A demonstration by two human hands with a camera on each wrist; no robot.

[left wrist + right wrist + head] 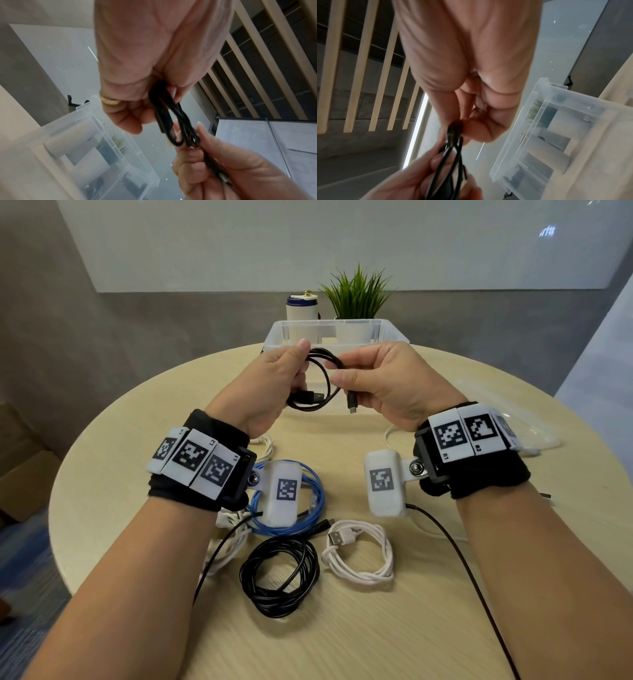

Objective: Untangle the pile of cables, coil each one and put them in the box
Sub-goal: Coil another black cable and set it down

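Note:
Both hands hold a short black USB cable (323,381) (173,119) (453,151) in the air in front of the clear plastic box (274,337) (106,148) (539,121). My left hand (274,381) (137,81) grips the coiled loops. My right hand (383,381) (471,94) pinches the coil's right side, with a small plug (352,405) hanging below its fingers. On the table near me lie a coiled black cable (279,577), a coiled white cable (359,556), a blue cable coil (310,518) and a loose white cable (229,546).
The round wooden table (411,611) carries the box at its far edge. Behind the box stand a white can (301,308) and a potted plant (358,292). A clear lid (513,419) lies at the right. Thin black wrist-camera leads (472,577) trail over the table.

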